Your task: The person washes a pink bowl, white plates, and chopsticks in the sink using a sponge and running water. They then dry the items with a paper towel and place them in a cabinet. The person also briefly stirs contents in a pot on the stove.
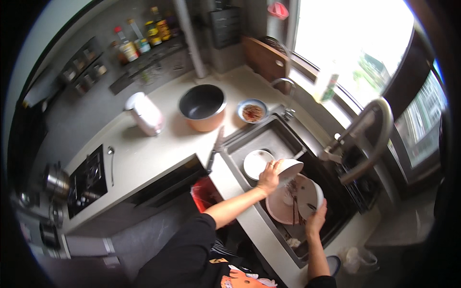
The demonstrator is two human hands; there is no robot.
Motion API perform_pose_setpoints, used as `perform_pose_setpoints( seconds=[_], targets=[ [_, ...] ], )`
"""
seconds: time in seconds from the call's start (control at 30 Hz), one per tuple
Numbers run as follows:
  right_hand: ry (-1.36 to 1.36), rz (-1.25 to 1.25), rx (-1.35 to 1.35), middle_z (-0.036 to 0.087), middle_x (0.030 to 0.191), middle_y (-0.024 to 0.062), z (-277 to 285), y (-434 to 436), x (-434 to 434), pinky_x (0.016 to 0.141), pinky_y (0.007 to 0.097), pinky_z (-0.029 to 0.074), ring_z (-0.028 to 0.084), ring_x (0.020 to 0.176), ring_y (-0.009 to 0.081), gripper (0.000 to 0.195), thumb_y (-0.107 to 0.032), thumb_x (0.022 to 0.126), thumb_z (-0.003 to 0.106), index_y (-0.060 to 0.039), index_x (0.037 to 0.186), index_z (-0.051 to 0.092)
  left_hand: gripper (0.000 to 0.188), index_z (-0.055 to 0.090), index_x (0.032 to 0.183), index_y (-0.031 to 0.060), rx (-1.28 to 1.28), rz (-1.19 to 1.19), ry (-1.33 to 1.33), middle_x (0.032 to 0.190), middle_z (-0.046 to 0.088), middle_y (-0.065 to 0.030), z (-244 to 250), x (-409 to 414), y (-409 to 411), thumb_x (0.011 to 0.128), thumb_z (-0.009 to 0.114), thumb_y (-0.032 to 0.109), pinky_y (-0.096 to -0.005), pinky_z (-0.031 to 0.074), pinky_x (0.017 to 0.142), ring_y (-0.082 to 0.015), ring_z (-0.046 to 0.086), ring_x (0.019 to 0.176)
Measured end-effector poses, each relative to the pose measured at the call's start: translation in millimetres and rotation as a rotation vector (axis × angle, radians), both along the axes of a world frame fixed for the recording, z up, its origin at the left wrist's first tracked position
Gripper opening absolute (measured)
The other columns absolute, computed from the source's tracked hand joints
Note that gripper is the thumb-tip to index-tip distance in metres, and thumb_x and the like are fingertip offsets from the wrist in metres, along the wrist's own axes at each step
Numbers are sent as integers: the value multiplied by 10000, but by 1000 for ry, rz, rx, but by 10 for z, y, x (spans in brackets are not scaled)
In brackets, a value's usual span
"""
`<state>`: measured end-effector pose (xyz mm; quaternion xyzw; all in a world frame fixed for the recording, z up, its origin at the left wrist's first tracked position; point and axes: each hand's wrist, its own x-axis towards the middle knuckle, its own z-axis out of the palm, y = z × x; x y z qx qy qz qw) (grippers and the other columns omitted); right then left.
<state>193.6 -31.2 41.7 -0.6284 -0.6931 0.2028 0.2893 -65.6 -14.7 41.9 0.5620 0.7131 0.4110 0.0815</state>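
My left hand [269, 177] grips a white bowl [290, 169], tilted above the sink. My right hand [317, 217] holds another white bowl [310, 196] by its outer side, its inside turned to the left and marked with dark residue. Below both lies a large pinkish basin [275, 205] in the dark sink [333, 216], with chopsticks [294, 212] and food scraps in it. A white dish [256, 163] rests in the raised tray at the sink's left end, beside my left hand.
A knife [216, 147] lies by the sink's edge. Behind are a cooker's inner pot [202, 122], a blue-rimmed bowl of food [265, 108] and a white pitcher [146, 115]. A large faucet [387, 122] arches over the right side. A red-lined bin [200, 196] stands below the counter.
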Motion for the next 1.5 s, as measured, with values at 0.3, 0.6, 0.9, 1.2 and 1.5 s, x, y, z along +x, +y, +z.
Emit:
perform_pose_setpoints(
  seconds=[0.3, 0.6, 0.9, 1.2, 1.5],
  targets=[
    [843, 23, -357, 527, 748, 3, 108, 26, -646, 410, 234, 365, 494, 558, 91, 106, -138, 828, 509, -60, 899, 517, 410, 597, 1035, -29, -57, 291, -945, 885, 648, -218, -491, -945, -640, 914, 482, 346, -423, 467, 730, -345, 630, 856],
    [548, 467, -457, 596, 853, 132, 79, -828, -3724, 545, 323, 455, 559, 656, 192, 405, -100, 839, 487, 41, 1213, 431, 369, 656, 992, 72, -79, 569, -501, 927, 646, -213, 16, -2945, -2303, 845, 474, 357, -486, 480, 745, -401, 613, 904],
    [132, 558, -376, 602, 896, 308, 143, -1793, -5719, 804, 463, 466, 593, 891, 442, 359, -137, 786, 524, 50, 1080, 436, 263, 625, 873, -52, 106, 756, -566, 837, 668, -206, -463, -4538, -3395, 829, 494, 171, -391, 477, 674, -269, 652, 810],
    [-251, 729, -16, 486, 1027, 190, 69, -2031, -6253, 725, 424, 507, 582, 890, 356, 443, -114, 800, 584, -74, 1223, 457, 280, 590, 814, -72, -22, 1111, -471, 814, 610, -288, -978, -4876, -3551, 785, 535, 202, -477, 454, 682, -433, 604, 814],
    [-89, 631, -182, 537, 1058, 210, -260, -2119, -6671, 878, 468, 409, 520, 989, 358, 289, -192, 870, 461, -1, 1076, 534, 276, 654, 751, -46, 185, 971, -969, 649, 616, -96, -864, -4925, -3585, 809, 564, 208, -346, 492, 443, -191, 599, 522]
  ],
)
